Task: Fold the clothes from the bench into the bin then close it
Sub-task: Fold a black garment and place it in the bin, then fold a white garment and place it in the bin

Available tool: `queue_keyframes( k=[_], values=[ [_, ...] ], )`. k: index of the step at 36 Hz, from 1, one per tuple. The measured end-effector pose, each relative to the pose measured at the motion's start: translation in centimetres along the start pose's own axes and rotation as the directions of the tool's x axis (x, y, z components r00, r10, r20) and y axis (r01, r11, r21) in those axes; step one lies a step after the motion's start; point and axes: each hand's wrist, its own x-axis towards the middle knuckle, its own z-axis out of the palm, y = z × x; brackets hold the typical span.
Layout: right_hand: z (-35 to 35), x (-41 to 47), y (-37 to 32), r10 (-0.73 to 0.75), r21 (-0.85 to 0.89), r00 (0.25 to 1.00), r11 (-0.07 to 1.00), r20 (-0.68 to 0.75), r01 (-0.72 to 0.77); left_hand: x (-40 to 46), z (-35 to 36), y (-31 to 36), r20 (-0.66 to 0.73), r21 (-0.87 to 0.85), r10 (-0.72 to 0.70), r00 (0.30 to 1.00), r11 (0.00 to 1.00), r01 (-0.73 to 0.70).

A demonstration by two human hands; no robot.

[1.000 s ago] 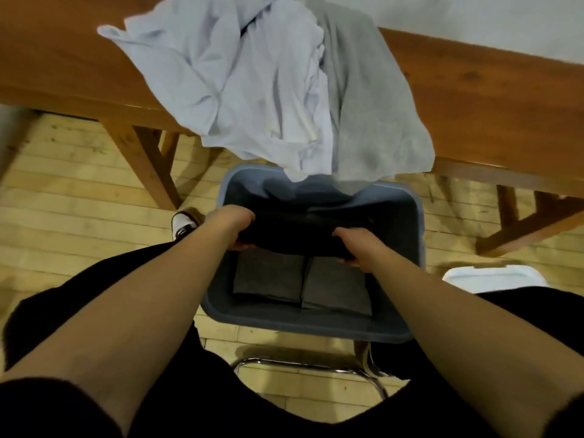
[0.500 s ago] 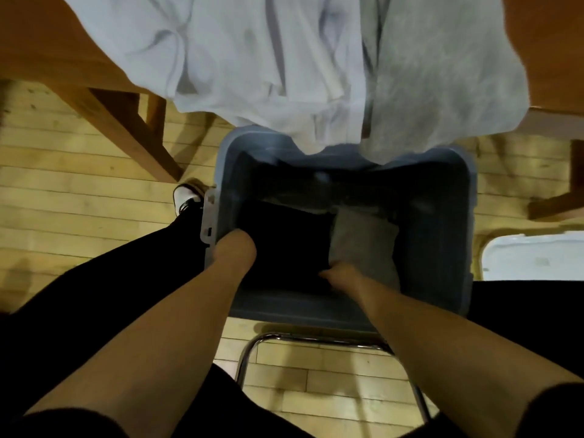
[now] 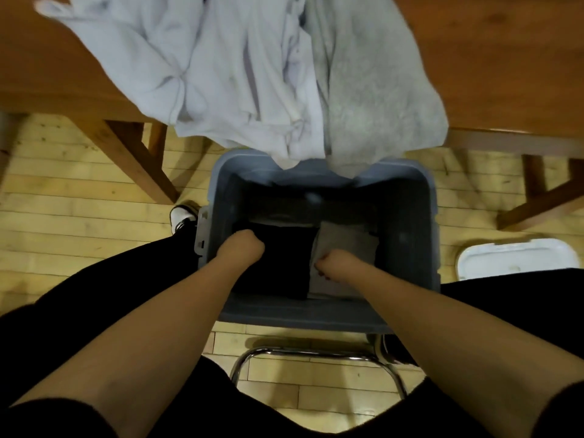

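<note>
The person is dressed in black: short black sleeves (image 3: 47,415) end above the elbows, leaving both forearms bare down to the left hand (image 3: 241,249) and the right hand (image 3: 336,263). No watch, ring or bracelet shows on either wrist. The legs are covered in black trousers (image 3: 104,279) of a plain, matte cloth. One foot wears a white shoe (image 3: 181,216) with dark trim.
</note>
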Motion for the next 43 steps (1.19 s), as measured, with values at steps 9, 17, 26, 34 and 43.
queue_keyframes(
  k=[9,17,26,34,43],
  values=[
    [-8.3,-9.3,-2.1,-0.503,-0.377,0.731,0.857,-0.462,0.352,-7.8,-4.3,5.4,-0.497,-0.036,0.453,0.74,0.842,-0.539],
    [-15.5,-14.7,-4.8,-0.763,-0.657,0.21,0.637,-0.611,0.403,-13.2,-9.9,8.3,-0.793,0.237,0.553,0.256,0.667,-0.706],
    [-16.3,-15.5,-12.4,-0.862,-0.758,0.138,0.496,-0.487,0.424,-13.0,-16.3,5.4,-0.891,0.039,0.217,0.4,0.912,-0.408],
    [-15.4,-14.0,-21.4,-0.875,-0.812,0.318,0.466,-0.365,0.352,-10.4,-19.7,0.2,-0.78,0.091,0.251,0.573,0.952,-0.293],
    [-14.7,-11.5,-25.9,-0.71,-0.671,0.57,0.661,-0.414,0.337,-9.3,-20.7,-1.6,-0.79,-0.031,0.279,0.546,0.871,-0.49]
  ],
)
